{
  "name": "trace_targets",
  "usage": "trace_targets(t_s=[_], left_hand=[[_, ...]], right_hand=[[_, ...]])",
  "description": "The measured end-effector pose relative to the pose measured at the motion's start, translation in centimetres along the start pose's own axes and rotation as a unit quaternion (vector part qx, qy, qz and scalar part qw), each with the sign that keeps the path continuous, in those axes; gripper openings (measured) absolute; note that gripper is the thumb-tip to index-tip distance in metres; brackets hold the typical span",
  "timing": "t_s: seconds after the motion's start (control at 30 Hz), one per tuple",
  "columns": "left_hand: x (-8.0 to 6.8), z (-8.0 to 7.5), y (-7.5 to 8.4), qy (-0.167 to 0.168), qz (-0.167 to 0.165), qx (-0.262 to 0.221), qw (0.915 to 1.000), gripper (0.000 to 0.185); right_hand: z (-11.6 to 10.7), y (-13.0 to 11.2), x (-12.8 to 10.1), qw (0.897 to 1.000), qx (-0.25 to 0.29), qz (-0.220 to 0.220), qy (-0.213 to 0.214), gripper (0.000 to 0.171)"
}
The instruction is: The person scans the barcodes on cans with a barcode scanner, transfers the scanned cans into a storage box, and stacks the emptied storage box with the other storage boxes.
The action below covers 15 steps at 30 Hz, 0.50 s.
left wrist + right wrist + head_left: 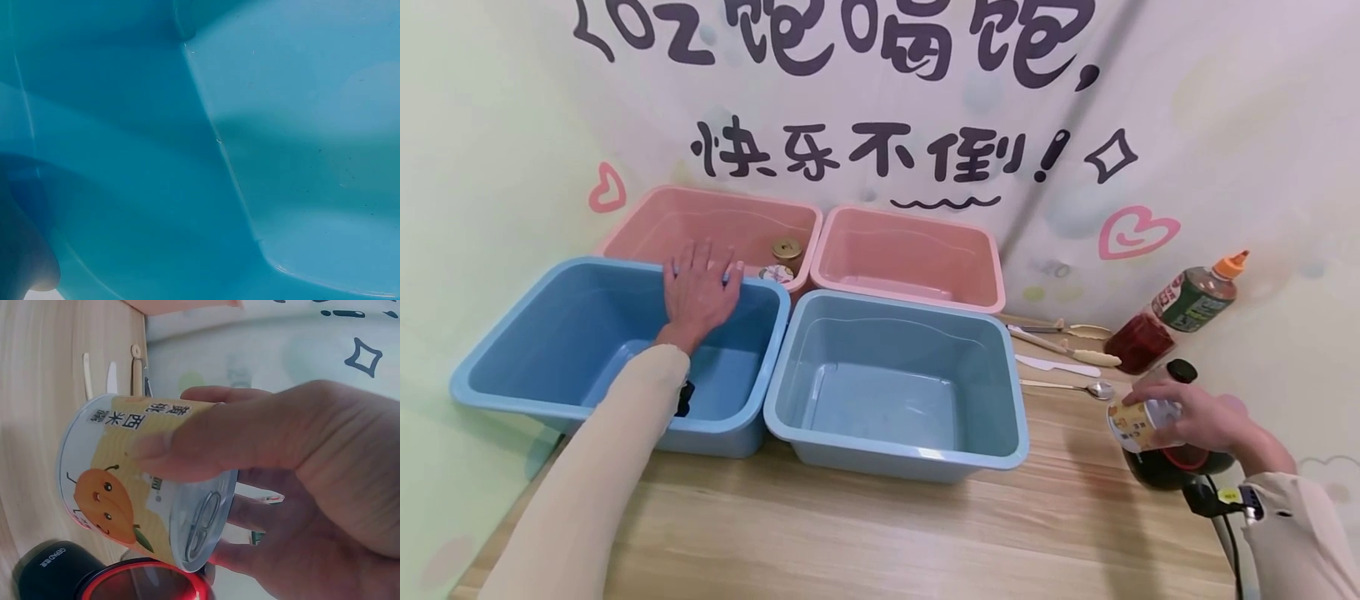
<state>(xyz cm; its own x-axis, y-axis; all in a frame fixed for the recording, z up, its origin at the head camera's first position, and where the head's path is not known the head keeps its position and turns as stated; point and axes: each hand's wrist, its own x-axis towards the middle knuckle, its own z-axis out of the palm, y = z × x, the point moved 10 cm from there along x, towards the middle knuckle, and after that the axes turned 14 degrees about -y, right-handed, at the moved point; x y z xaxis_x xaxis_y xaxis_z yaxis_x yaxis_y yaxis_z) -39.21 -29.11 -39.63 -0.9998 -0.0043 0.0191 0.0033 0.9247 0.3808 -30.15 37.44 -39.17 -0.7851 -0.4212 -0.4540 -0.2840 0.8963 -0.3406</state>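
Note:
My right hand (1210, 418) grips a tin can (119, 469) with a yellow label and an orange fruit character, thumb on one side and fingers on the other. The can is tilted, its pull-tab end toward the palm in the right wrist view. My left hand (700, 287), fingers spread, lies over the far rim of the left blue tub (613, 418); whether it touches the rim I cannot tell. In the left pink tub (730, 200) behind it are a gold-topped can (787, 249) and a white patterned round item (777, 273).
A second blue tub (895, 458) and second pink tub (917, 217) stand beside these. Tongs (1067, 348), a white knife (1056, 365) and a spoon (1097, 389) lie right. Beyond are an orange-capped sauce bottle (1195, 300) and a black device with a red ring (144, 581).

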Motion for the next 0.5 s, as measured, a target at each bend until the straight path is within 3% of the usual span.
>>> trace_targets(t_s=[0.23,0.5], left_hand=[[0.16,0.01,0.09,-0.001,0.001,0.000,1.0000,0.065],[0.16,0.01,0.04,0.001,-0.001,0.004,1.0000,0.065]], right_hand=[[0.43,0.33,0.34,0.999,0.030,-0.029,-0.001,0.045],[0.78,1.05,0.50,0.998,0.063,0.009,-0.018,0.047]])
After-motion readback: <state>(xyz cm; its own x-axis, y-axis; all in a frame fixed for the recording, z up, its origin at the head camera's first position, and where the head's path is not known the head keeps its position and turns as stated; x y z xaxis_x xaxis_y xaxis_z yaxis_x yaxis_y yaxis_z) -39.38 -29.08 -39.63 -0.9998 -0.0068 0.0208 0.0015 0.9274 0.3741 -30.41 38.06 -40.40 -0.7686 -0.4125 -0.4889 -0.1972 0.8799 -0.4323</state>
